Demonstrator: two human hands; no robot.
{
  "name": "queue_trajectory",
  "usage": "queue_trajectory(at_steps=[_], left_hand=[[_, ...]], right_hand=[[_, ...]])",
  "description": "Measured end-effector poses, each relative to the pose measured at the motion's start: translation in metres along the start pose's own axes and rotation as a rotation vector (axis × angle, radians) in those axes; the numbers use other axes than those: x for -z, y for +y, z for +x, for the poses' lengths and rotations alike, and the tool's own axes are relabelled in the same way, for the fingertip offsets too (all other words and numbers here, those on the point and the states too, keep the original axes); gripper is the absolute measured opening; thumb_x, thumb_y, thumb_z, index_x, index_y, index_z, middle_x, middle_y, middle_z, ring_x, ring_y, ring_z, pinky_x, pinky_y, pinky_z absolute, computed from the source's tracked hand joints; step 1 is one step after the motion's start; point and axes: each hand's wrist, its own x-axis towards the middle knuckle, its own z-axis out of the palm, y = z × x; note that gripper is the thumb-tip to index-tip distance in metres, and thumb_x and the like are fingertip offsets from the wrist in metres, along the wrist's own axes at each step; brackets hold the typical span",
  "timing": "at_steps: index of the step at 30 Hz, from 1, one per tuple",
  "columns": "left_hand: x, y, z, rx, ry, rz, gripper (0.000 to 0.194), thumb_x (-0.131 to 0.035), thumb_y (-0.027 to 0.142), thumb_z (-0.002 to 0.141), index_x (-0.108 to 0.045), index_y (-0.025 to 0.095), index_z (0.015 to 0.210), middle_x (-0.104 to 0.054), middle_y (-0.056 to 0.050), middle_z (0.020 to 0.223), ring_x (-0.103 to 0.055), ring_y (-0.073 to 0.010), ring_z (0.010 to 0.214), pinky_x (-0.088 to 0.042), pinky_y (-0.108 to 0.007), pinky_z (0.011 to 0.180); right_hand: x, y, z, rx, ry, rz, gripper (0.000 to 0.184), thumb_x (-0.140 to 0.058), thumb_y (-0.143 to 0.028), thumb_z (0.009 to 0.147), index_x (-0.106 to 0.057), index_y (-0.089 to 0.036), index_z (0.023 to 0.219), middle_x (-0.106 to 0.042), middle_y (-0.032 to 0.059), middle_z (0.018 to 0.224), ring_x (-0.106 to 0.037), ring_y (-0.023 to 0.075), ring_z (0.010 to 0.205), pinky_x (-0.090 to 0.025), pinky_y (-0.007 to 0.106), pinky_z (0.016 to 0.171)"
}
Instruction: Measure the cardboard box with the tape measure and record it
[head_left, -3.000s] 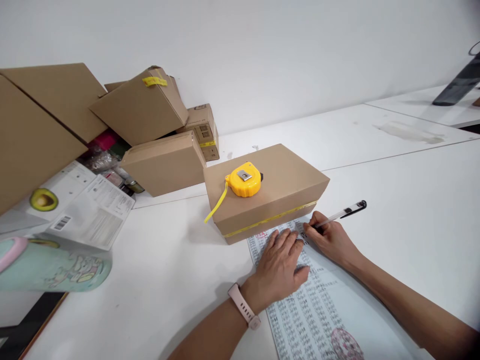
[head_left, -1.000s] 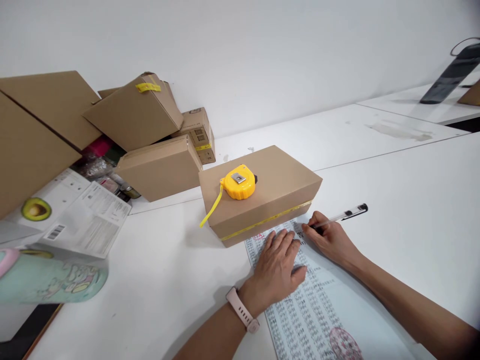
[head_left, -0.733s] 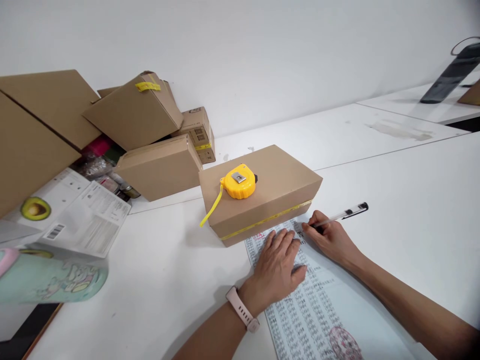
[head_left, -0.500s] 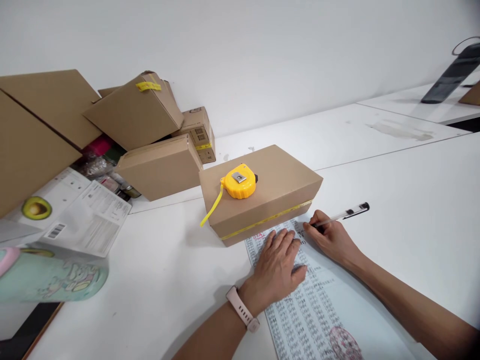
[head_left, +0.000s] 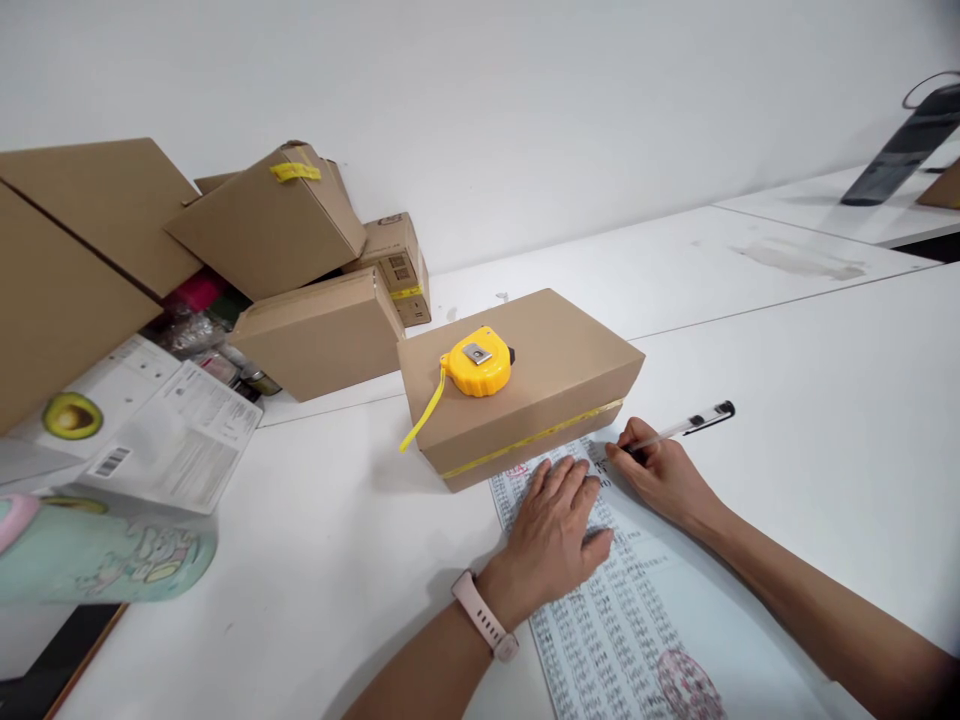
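My right hand is closed around a clear pen with a black cap end, its tip down at the paper near the top edge. Columns of handwriting and a round reddish drawing cover the left part of the sheet of paper. Flat on that sheet lies my left hand, fingers stretched out, a pink watch band on the wrist. Just beyond both hands sits a closed cardboard box with yellow tape along its side. On top of it rests a yellow tape measure with a yellow strap.
Several cardboard boxes are piled at the back left against the wall. Closer in are a white package with an avocado picture and a mint green bottle on its side. A dark bottle stands at the far right.
The pen and my right hand have shifted very slightly at the paper. My left hand, the box and the tape measure stay where they were.
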Motion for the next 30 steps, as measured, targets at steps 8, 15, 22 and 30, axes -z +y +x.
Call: queue_trajectory(at_steps=[8,15,22,30], left_hand=[[0.001,0.000,0.000,-0.006,0.013,-0.011,0.050,-0.052,0.039,0.098,-0.047,0.012,0.140,-0.048,-0.017,0.152,-0.036,-0.0309,0.148,-0.025,-0.050,0.126],[0.001,0.001,-0.001,-0.007,0.006,-0.003,0.051,-0.051,0.039,0.099,-0.047,0.011,0.141,-0.048,-0.016,0.153,-0.036,-0.0308,0.148,-0.024,-0.049,0.126],[0.003,0.001,-0.002,-0.003,-0.002,-0.002,0.051,-0.052,0.039,0.098,-0.049,0.010,0.140,-0.048,-0.017,0.153,-0.037,-0.0311,0.147,-0.026,-0.050,0.126],[0.001,0.002,-0.002,-0.074,0.140,0.060,0.044,-0.058,0.033,0.095,-0.054,0.010,0.132,-0.058,-0.018,0.143,-0.050,-0.0319,0.138,-0.040,-0.050,0.118]], right_hand=[[0.001,-0.001,-0.001,0.001,0.005,-0.027,0.025,-0.057,-0.042,0.087,-0.044,-0.025,0.073,-0.037,-0.0082,0.053,-0.030,0.0108,0.050,-0.028,0.027,0.049],[0.000,0.000,0.000,0.012,0.010,-0.025,0.026,-0.057,-0.042,0.086,-0.044,-0.025,0.073,-0.038,-0.0080,0.052,-0.031,0.0110,0.049,-0.028,0.026,0.049],[0.010,0.002,-0.006,0.110,0.155,-0.090,0.023,-0.056,-0.043,0.092,-0.050,-0.025,0.078,-0.054,-0.0025,0.062,-0.047,0.0141,0.053,-0.035,0.027,0.049],[0.024,0.023,-0.009,0.453,0.066,-0.406,0.030,-0.038,-0.021,0.096,-0.066,-0.027,0.103,-0.065,0.0077,0.092,-0.063,0.0222,0.081,-0.047,0.032,0.061]])
